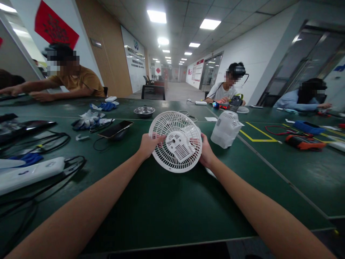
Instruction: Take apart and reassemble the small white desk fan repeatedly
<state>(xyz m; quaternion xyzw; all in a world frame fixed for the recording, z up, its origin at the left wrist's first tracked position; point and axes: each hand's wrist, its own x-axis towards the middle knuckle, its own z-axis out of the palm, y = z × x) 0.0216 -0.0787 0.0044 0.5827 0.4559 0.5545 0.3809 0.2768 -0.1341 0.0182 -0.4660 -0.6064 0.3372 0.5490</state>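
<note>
Between my hands, tilted up above the green table, is a round white fan grille (161, 154) with a slotted motor housing (180, 145) at its centre. My left hand (149, 145) is closed on the grille's left edge, its thumb reaching over the slats. At the opposite edge my right hand (207, 153) grips it, with the fingers mostly hidden behind. Part of another white piece (211, 172) shows below my right hand; its kind is unclear. To the right stands a translucent white plastic housing (225, 129).
A metal bowl (144, 111), a phone (116, 129) and gloves (90, 119) lie beyond my left hand. Cables and a white power strip (35, 174) cover the left side. At the right are a multimeter (304, 142) and yellow tape (258, 140). Several people sit around the table.
</note>
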